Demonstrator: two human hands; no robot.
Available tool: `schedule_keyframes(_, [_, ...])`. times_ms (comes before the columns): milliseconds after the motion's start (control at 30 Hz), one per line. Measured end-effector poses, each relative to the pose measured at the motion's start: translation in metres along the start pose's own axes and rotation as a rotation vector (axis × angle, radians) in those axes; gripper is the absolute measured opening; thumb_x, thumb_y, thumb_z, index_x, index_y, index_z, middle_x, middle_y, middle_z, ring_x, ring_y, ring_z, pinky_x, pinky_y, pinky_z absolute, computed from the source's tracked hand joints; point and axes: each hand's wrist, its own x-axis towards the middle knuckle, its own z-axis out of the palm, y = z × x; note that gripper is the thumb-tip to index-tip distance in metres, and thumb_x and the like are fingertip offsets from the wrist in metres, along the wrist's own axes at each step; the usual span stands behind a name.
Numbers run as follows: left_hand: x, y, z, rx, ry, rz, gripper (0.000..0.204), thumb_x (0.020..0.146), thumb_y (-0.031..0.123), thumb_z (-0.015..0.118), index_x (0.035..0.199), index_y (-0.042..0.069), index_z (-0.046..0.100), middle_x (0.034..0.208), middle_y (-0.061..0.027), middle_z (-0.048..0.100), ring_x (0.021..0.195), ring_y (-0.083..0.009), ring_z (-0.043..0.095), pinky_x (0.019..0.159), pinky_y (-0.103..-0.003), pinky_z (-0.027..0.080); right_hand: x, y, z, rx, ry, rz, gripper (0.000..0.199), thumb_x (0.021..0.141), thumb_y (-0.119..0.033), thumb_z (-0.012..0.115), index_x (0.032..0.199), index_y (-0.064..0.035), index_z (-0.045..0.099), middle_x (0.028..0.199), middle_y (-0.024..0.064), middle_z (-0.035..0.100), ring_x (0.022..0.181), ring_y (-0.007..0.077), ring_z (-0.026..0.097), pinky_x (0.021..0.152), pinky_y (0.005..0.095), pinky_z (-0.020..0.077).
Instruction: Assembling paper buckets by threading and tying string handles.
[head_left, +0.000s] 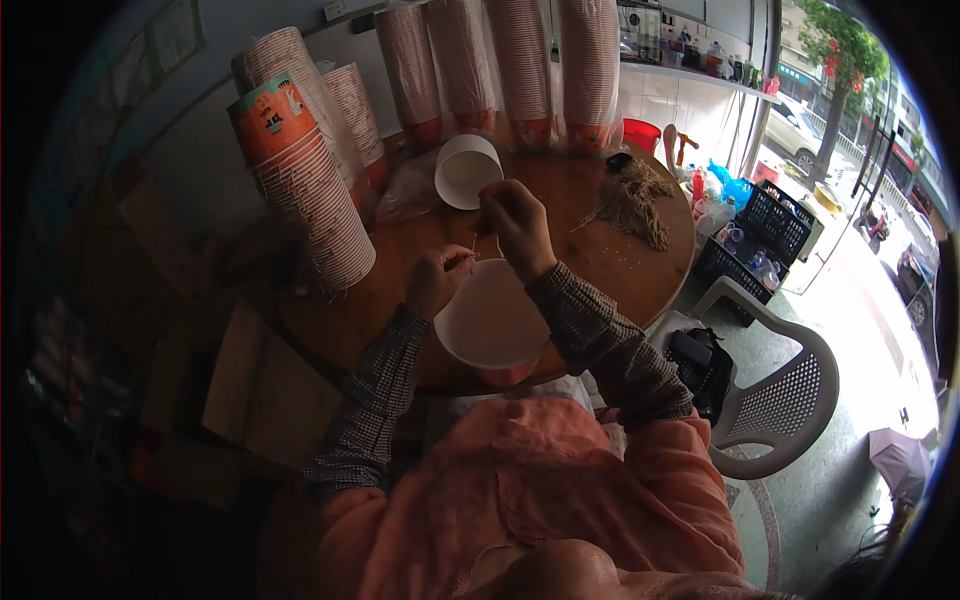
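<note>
Above a large white paper bucket (488, 325) near the table's front edge, both my hands are closed in a pinch. My left hand (436, 284) is over the bucket's left rim. Higher and to the right is my right hand (522, 230), its fingertips close to a smaller white paper tub (466, 172) that lies tipped with its mouth toward me. A thin pale strand, like string, seems to run between my fingertips; its ends are hidden. At the right of the round wooden table (400, 345) lies a tangled bundle of beige strings (640, 205).
A leaning stack of orange-and-white paper tubs (315, 200) stands at the left, with strands hanging on it. Tall wrapped tub stacks (520, 75) line the back. Right of the table are a grey plastic armchair (785, 390), a black crate (755, 245) and a red bucket (641, 134).
</note>
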Motion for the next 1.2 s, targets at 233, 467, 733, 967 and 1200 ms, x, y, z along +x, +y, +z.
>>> schedule_keyframes(233, [0.003,0.004,0.002,0.078,-0.007,0.061,0.014,0.083,0.013,0.066,0.089,0.0,0.067,0.079,-0.0089,0.069,0.071,-0.0145,0.065,0.064,-0.028,0.05,-0.005,0.003,0.004,-0.004,0.024,-0.088,0.009,0.094,-0.006,0.053,0.101,-0.0013,0.055,0.08,0.0033,0.059,0.07,0.0103,0.062,0.062,0.0243,0.0515])
schedule_keyframes(467, [0.001,0.007,0.004,0.072,-0.047,0.008,0.014,0.082,0.012,0.068,0.085,-0.002,0.067,0.077,-0.0104,0.069,0.073,-0.0141,0.066,0.066,-0.027,0.051,-0.007,0.004,0.004,0.056,0.089,-0.108,0.01,0.094,-0.006,0.053,0.103,-0.0008,0.054,0.081,0.0039,0.059,0.07,0.0111,0.062,0.063,0.0248,0.0517])
schedule_keyframes(733, [0.017,0.001,-0.009,0.127,0.153,0.209,0.014,0.084,0.013,0.066,0.093,0.002,0.065,0.082,-0.0131,0.068,0.074,-0.0226,0.067,0.065,-0.032,0.052,-0.008,-0.062,-0.001,0.312,-0.187,0.311,0.014,0.095,-0.011,0.054,0.106,-0.0023,0.054,0.087,0.0073,0.063,0.063,0.0119,0.06,0.053,0.0233,0.049])
schedule_keyframes(967, [-0.032,0.099,0.004,-0.475,0.295,0.123,0.027,0.099,0.025,0.051,0.1,-0.001,0.06,0.095,-0.0092,0.065,0.089,-0.0163,0.063,0.082,-0.028,0.049,-0.033,-0.079,-0.002,0.411,-0.194,0.364,0.012,0.096,-0.011,0.053,0.106,-0.0036,0.054,0.092,0.0078,0.064,0.066,0.0103,0.06,0.052,0.0222,0.0481])
schedule_keyframes(1200, [-0.09,0.097,0.003,-0.795,-0.128,-0.195,0.028,0.1,0.023,0.048,0.101,-0.003,0.06,0.065,-0.0005,0.053,0.058,-0.0097,0.054,0.071,-0.028,0.051,-0.054,-0.074,-0.024,0.436,-0.159,0.321,0.011,0.095,-0.007,0.053,0.105,-0.003,0.054,0.096,0.0082,0.065,0.071,0.0109,0.061,0.059,0.0224,0.051])
